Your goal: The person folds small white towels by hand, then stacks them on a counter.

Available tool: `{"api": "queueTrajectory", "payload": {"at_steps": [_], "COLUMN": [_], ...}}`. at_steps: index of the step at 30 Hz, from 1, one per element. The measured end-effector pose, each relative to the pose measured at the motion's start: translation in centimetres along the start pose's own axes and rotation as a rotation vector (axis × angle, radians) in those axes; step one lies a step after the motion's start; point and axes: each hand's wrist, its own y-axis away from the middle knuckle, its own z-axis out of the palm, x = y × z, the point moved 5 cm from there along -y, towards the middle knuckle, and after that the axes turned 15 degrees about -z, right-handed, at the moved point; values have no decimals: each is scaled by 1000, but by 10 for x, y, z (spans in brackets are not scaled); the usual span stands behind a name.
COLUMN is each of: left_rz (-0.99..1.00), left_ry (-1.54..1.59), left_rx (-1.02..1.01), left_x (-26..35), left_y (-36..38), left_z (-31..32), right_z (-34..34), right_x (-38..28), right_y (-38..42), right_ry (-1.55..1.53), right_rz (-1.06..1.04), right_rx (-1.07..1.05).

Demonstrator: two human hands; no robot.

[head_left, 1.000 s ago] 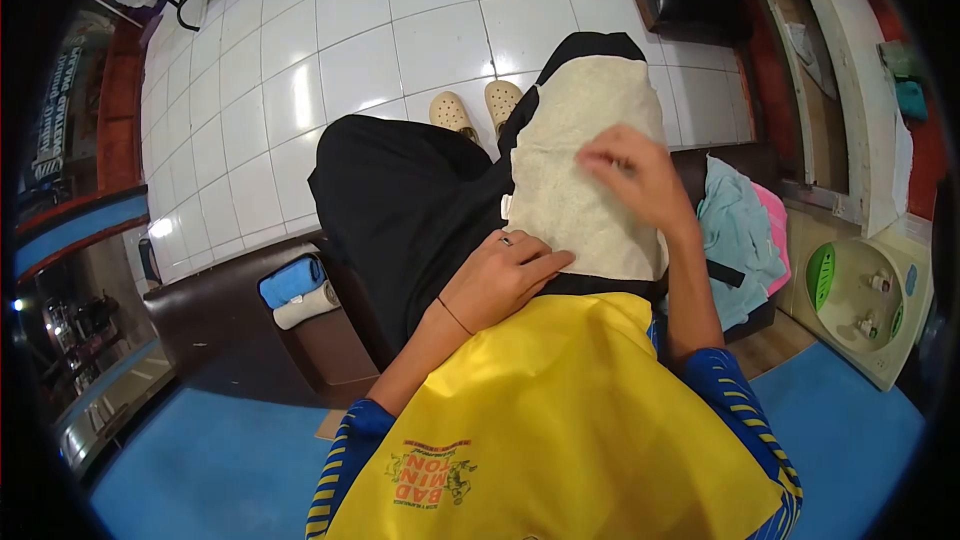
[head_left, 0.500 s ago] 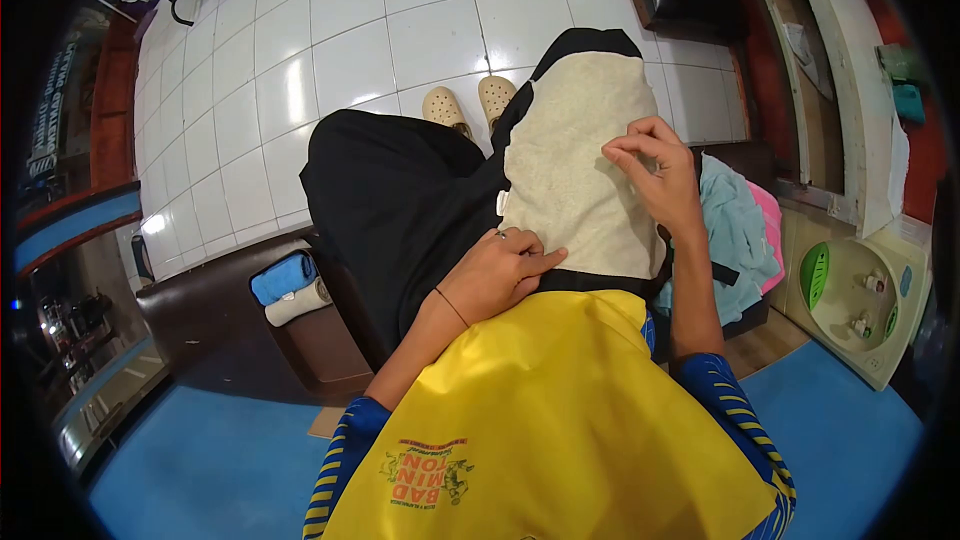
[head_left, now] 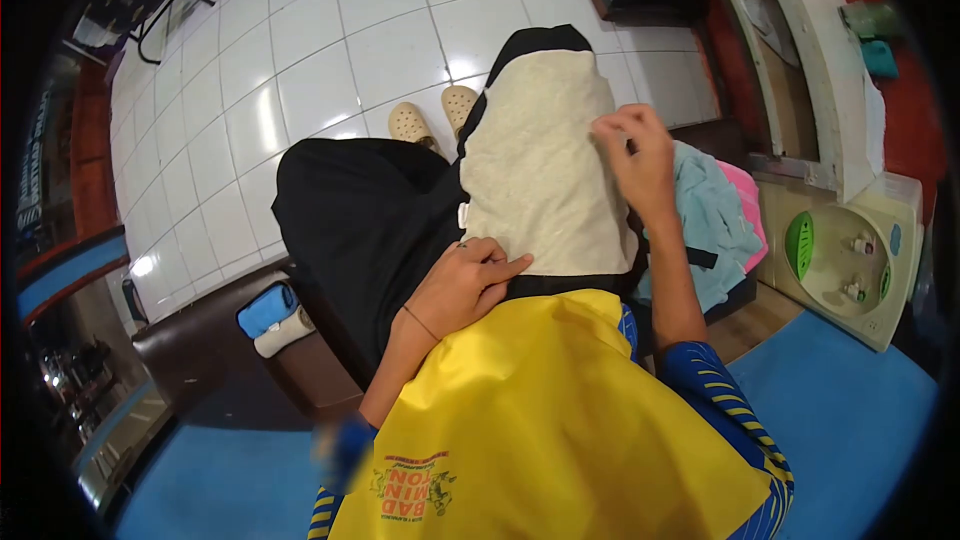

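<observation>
A cream cloth (head_left: 540, 160) with a small white tag on its left edge lies spread over my right thigh, on black trousers (head_left: 350, 220). My left hand (head_left: 472, 285) rests at the cloth's lower left corner, its index finger stretched out along the bottom edge and its other fingers bent. Over the cloth's right edge is my right hand (head_left: 635, 155), fingers curled with thumb and fingertips close together. Whether anything is pinched there is too small to make out.
Rolled blue (head_left: 267, 310) and cream (head_left: 285, 332) cloths sit in a recess of the brown bench (head_left: 215, 365) at left. Light blue (head_left: 710, 220) and pink (head_left: 745, 205) fabric lies at right, near a basin (head_left: 840, 265). Beige clogs (head_left: 410, 125) stand on white tiles.
The whole view has shifted, so most things appear further left. My right hand has moved slightly toward the cloth's right edge. My left hand stays at the lower corner.
</observation>
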Motion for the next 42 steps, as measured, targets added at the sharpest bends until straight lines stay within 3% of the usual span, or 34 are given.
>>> {"api": "queueTrajectory", "payload": {"at_steps": [3, 6, 9, 10, 12, 15, 18, 19, 21, 23, 25, 28, 34, 37, 38, 42], "left_rz": [-25, -86, -105, -101, -130, -69, 4, 48, 75, 91, 69, 46, 17, 34, 35, 36], "left_ry": [87, 192, 170, 166, 184, 191, 70, -20, -53, -121, -110, -97, -75, -53, -54, -66], "left_rx": [-47, -104, -27, -33, 145, 295, 358, 398, 410, 294, 227, 230, 261, 259, 259, 230], "left_x": [0, 2, 4, 7, 12, 20, 36, 43, 44, 41, 35, 33, 31, 28, 28, 28], "left_y": [-4, -11, -20, -24, -31, -43, -55, -58, -64, -70, -70, -68, -66, -65, -64, -62], "left_z": [-4, -9, -16, -16, -26, -27, -22, -21, -15, -4, 6, 9, 8, 11, 10, 4], "right_z": [-36, -49, -58, -57, -44, -30, -17, -10, 3, 0, -9, -23, -41, -17, -4, -1], "right_x": [34, 78, 78, 68, 55, 34, 2, -5, -4, -5, 10, 55, 50, 37, 37, 35], "right_y": [-2, 4, 3, 2, 5, 21, 42, 48, 67, 69, 74, 85, 79, 90, 99, 102], "right_ry": [26, -141, 97, 81, -24, -251, -467, -454, -486, -443, -408, -511, -328, -447, -495, -588], "right_rz": [137, 312, 323, 208, 153, 190, 148, 101, 286, 240, 191, 439, 377, 540, 439, 608], "right_rx": [206, 338, 265, 307, 284, -172, -361, -342, -247, -187, 5, 383, 39, -247, -217, -120]}}
